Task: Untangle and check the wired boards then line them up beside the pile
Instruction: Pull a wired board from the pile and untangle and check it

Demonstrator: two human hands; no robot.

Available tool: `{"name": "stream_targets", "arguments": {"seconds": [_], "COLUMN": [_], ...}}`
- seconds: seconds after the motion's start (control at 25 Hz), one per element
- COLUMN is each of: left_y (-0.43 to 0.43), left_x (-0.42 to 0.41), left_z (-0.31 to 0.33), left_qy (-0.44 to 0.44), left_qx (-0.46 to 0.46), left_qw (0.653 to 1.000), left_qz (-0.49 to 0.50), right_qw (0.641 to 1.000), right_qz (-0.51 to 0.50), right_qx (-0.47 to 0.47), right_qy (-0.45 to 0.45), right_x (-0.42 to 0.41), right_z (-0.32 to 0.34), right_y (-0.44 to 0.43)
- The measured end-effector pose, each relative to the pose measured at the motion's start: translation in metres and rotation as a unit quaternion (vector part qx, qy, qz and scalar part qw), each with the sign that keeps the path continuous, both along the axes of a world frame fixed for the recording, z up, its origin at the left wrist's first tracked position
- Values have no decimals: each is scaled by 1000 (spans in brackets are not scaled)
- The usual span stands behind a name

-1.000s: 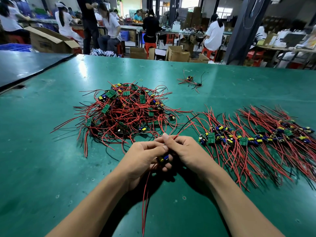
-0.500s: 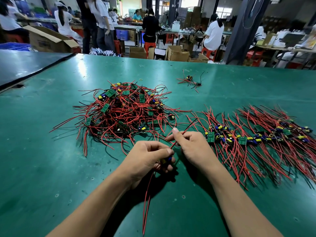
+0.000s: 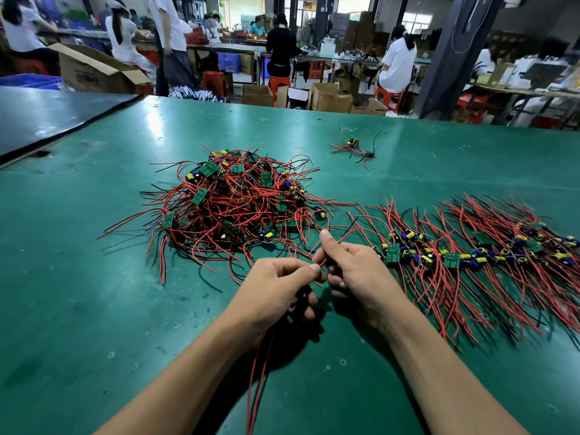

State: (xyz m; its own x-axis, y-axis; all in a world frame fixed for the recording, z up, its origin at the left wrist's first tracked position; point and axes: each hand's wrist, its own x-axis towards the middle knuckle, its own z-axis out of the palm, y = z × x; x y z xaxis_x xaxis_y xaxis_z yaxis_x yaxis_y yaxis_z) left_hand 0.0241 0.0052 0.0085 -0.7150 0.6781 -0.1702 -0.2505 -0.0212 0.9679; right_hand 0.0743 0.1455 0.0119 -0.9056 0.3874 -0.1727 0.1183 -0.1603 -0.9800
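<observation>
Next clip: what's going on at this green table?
One wired board is held between both hands: the left hand grips it, and the right hand pinches one of its red wires. A tangled pile lies just ahead on the table; other boards lie in a row to its right.

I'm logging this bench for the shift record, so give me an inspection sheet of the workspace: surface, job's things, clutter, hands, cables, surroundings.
Surface: green table mat, scuffed and spotted.
Job's things: tangled pile of wired boards at centre; lined-up row to its right; held board, mostly hidden.
Clutter: stray wired board lying apart at the far side; rubber band beyond the pile.
Hands: left hand grips the held board; right hand pinches its red lead.
Cables: trailing leads, red and black, run from the left hand toward the near edge.
Surroundings: people at benches; cardboard boxes; red stools.
</observation>
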Motion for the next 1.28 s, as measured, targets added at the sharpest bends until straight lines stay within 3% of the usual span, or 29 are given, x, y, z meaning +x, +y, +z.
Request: {"name": "stream_targets", "arguments": {"seconds": [0.16,0.32,0.52,0.68,0.8,1.0,1.16,1.28], "left_y": [0,-1,-2,-2,-3,-4,-5,-6], "left_x": [1,5,6,7,5,1,-2,-2], "left_z": [-4,-3,1,3,2,-2,-2,0], "left_qy": [20,64,135,152,141,87,38,47], "left_qx": [26,15,-24,-43,-44,-24,-11,-12], "left_qw": [999,997,991,987,989,996,999,999], "left_qz": [33,38,8,-12,-10,10,15,-1], "right_qw": [995,991,982,972,976,999,993,996], "right_qz": [103,131,75,-35,-67,-22,103,65], "right_qx": [-11,-2,175,232,208,15,61,57], "right_qy": [5,17,-18,0,22,32,-1,10], "right_x": [5,7,4,7,5,2,8,6], "right_z": [-4,-4,-6,-6,-8,-2,-6,-6], "right_y": [-9,2,19,30,28,16,11,9]}}
